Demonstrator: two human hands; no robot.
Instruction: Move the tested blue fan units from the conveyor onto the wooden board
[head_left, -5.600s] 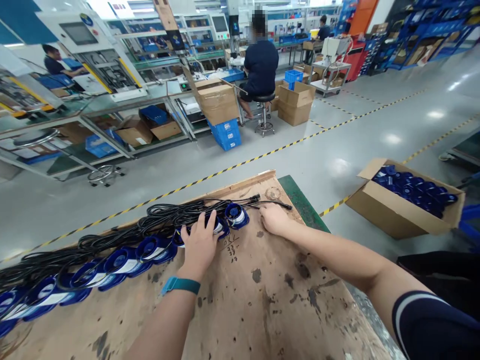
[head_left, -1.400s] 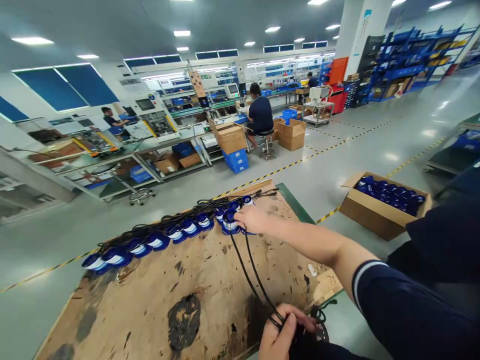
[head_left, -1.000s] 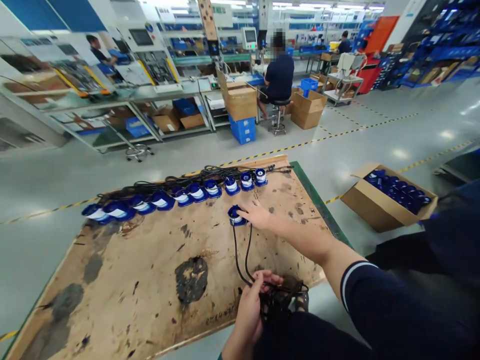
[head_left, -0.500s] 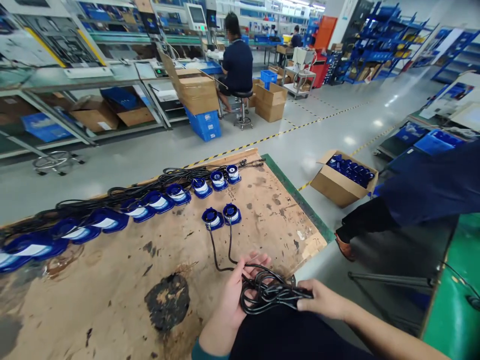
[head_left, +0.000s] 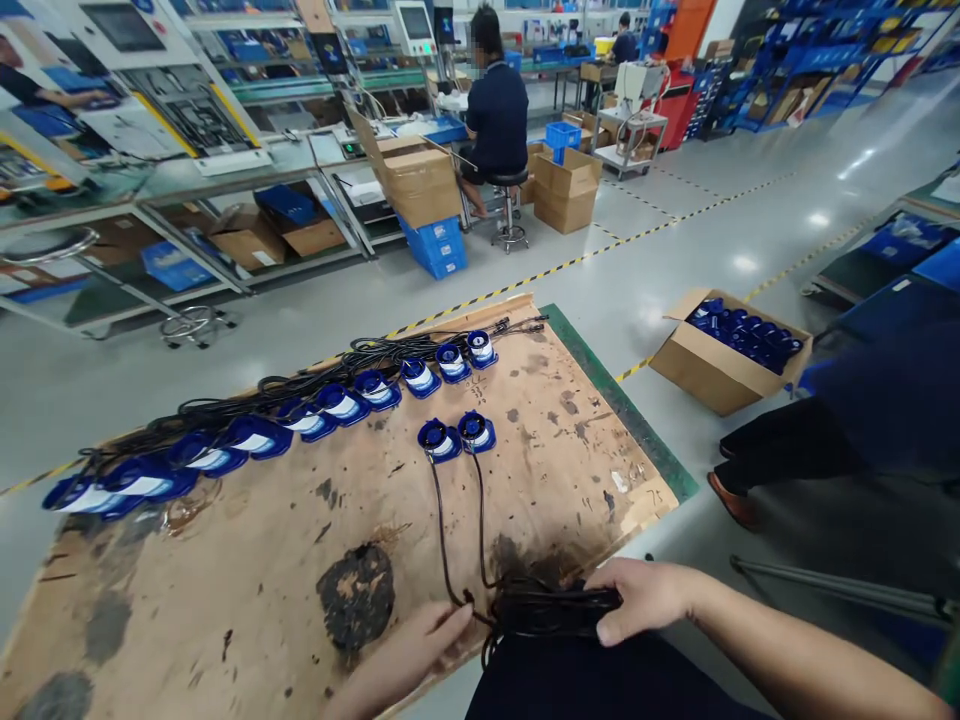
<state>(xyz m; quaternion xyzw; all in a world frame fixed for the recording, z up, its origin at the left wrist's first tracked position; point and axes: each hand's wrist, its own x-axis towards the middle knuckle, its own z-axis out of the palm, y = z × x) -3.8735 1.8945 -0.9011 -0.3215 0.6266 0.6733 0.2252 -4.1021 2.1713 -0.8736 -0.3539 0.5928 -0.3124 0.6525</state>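
Note:
Two blue round-bodied units with white labels, a left unit (head_left: 438,440) and a right unit (head_left: 477,432), sit side by side on the wooden board. A black cable (head_left: 481,520) runs from each toward me into a coiled cable bundle (head_left: 551,608) at the board's near edge. My right hand (head_left: 637,600) grips the right end of this bundle, thumb in front. To the bundle's left, my left hand (head_left: 439,640) has its fingers stretched out, the tips beside the left unit's cable; whether they press on it is unclear.
A row of similar blue units (head_left: 259,436) with black cables lines the far edge of the wooden board (head_left: 262,560). Beyond its right side stands a carton (head_left: 705,365) of blue parts. A co-worker (head_left: 847,430) stands close on the right; another person (head_left: 499,115) sits farther back.
My left hand has come out from under the cable bundle and moved left and down. The bundle has dropped lower and looks flatter, my right hand still on it. The view has shifted left.

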